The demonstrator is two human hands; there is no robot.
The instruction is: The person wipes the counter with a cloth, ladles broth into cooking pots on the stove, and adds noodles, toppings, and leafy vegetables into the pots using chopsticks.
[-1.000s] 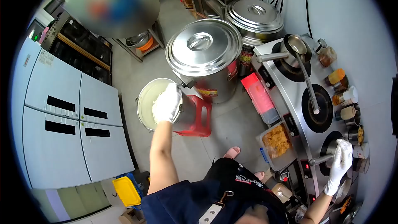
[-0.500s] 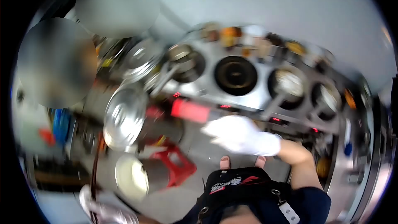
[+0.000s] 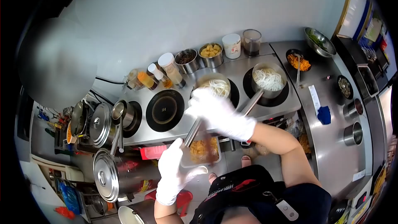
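My right hand [image 3: 222,114], in a white glove, is over a pot of white noodles [image 3: 218,88] on the stove. From under it a blurred brown stick-like tool [image 3: 209,145] hangs down; its exact kind is smeared by motion. My left hand [image 3: 174,170], gloved in white too, is raised with thumb and fingers apart. Its fingertips are beside the end of that pot's handle [image 3: 194,132]; I cannot tell whether they touch. To the right, a second pot of noodles [image 3: 268,81] sits on another burner, its handle pointing toward me.
Seasoning bottles [image 3: 159,74] and tubs line the wall behind the stove. A bare burner [image 3: 165,110] and small saucepans [image 3: 120,110] are on the left. Large lidded pots [image 3: 103,176] stand at lower left. A side counter [image 3: 331,149] holds bowls and a blue cloth [image 3: 323,115].
The view has turned toward the right side of the stove. My left hand has come up from the lower left to the pot handle. My right hand is now above the noodle pot.
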